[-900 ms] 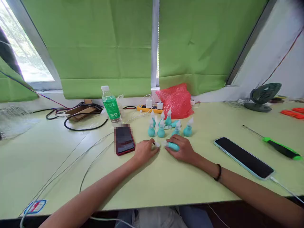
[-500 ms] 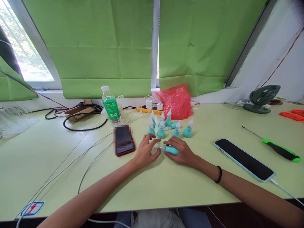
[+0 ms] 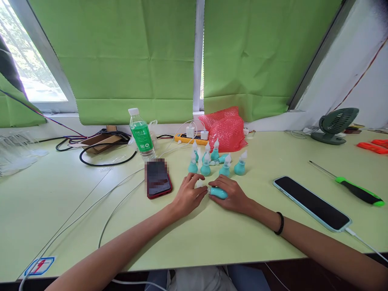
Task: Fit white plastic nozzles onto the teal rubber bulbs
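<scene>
My right hand (image 3: 232,194) grips a small teal bulb (image 3: 217,192) lying on its side on the pale green table (image 3: 194,230). My left hand (image 3: 188,195) meets it from the left, fingers pinched on the bulb's white tip (image 3: 200,185). Just beyond both hands stands a cluster of several teal bulbs with white tips (image 3: 216,161), most upright, one lying flat.
A red phone (image 3: 158,183) lies left of my hands, a black phone in a light case (image 3: 312,203) on a cable to the right. Behind are a green-labelled water bottle (image 3: 140,135), a red bag (image 3: 226,128), a yellow power strip (image 3: 191,138), cables, a green-handled screwdriver (image 3: 354,188) and a small fan (image 3: 333,124).
My left hand has moved right and closed on the white tip of the bulb; the white piece now sits against the teal bulb in my right hand.
</scene>
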Motion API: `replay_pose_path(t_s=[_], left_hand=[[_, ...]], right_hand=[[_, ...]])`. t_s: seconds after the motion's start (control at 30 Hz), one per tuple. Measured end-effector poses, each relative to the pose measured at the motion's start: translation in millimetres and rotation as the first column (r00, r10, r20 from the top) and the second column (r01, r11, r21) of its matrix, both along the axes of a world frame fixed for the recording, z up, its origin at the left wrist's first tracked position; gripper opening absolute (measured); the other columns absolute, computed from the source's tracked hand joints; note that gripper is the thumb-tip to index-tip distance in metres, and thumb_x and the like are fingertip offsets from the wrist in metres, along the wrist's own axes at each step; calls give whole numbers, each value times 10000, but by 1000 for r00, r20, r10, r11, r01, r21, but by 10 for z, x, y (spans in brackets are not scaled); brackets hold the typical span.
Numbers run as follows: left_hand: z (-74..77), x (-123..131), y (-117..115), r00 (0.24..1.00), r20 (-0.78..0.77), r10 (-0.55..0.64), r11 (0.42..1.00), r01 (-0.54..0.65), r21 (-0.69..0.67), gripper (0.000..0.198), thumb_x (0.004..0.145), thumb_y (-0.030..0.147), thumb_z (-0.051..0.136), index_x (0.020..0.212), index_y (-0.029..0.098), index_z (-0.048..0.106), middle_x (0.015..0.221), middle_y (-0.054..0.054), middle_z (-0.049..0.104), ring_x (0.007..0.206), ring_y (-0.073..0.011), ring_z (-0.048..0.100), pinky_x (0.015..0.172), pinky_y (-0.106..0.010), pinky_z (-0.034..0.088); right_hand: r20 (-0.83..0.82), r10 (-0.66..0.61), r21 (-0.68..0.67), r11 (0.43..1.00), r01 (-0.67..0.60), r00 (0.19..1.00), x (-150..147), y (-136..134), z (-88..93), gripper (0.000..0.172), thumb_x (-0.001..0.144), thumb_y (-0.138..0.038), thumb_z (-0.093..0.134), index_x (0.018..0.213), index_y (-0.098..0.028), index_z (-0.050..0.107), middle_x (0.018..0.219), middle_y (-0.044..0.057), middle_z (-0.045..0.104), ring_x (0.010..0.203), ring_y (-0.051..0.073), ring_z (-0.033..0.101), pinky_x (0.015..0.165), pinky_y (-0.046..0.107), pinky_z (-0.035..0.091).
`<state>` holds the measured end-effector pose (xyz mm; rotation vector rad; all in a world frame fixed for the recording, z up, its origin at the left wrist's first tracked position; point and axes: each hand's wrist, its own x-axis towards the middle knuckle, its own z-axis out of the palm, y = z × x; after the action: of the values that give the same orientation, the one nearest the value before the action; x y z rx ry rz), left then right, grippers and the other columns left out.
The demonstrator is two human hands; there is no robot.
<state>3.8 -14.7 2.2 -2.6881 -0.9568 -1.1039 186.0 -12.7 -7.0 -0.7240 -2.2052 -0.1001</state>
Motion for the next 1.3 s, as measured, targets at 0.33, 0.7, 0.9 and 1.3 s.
replay_pose_path(t_s=[0.33, 0.7, 0.9, 1.3], left_hand=[[129, -47, 46, 995, -95, -31, 987, 16, -157, 119, 760, 199, 506, 735, 187, 622, 914, -62, 475, 885, -181, 391, 761, -319, 402], [220, 18, -81, 928, -339, 151, 987, -161, -3, 145, 799, 163, 413, 773, 154, 555, 950, -91, 448, 876, -222, 362, 661, -358, 333], [196, 21, -79, 928, -342, 148, 987, -162, -12, 122, 790, 152, 405, 783, 145, 527, 880, -87, 475, 844, -212, 388, 644, -346, 309], [192, -70, 15, 942, -334, 45, 997, -65, -49, 146, 804, 231, 467, 802, 221, 612, 797, -23, 565, 861, -180, 419, 635, -324, 242]], right_hand=[[178, -5, 97, 995, -12, 984, 3, -9, 13, 199, 741, -202, 511, 930, -142, 533, 742, 61, 576, 722, 181, 477, 610, 308, 409], [184, -41, 210, 978, 2, 982, -28, -53, 11, 162, 743, -184, 508, 897, -149, 544, 691, 53, 577, 693, 172, 486, 579, 293, 388], [189, -47, 191, 982, 11, 981, -32, -49, 19, 177, 750, -189, 495, 918, -151, 536, 708, 54, 580, 697, 176, 480, 580, 303, 389], [176, -71, 122, 991, 50, 982, -48, -55, 24, 175, 739, -209, 504, 899, -143, 531, 684, 49, 559, 671, 169, 457, 550, 289, 386]])
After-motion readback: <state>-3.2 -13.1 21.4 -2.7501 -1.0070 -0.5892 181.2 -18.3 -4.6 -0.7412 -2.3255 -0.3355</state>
